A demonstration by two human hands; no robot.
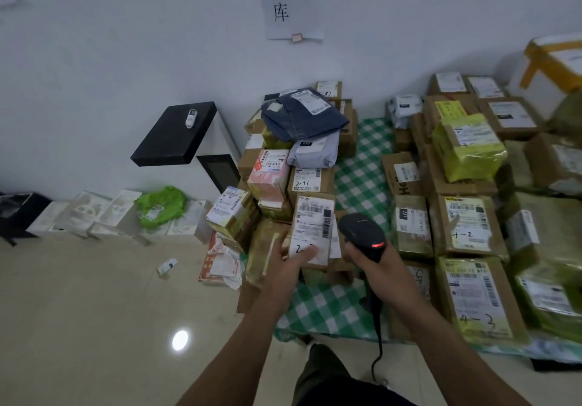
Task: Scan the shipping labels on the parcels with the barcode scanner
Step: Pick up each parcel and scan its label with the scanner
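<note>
My right hand grips a black corded barcode scanner; a red light glows on its back. Its head points left at a brown parcel with a white shipping label at the front of the left pile. My left hand holds that parcel by its near edge, thumb on the label's lower part. Several more labelled boxes and bags are stacked behind it, topped by a dark blue bag. A second group of labelled parcels lies to the right.
The parcels sit on a green checked cloth on a tiled floor. A black shelf juts from the wall at left. White boxes and a green bag line the wall. A small white item lies on the floor.
</note>
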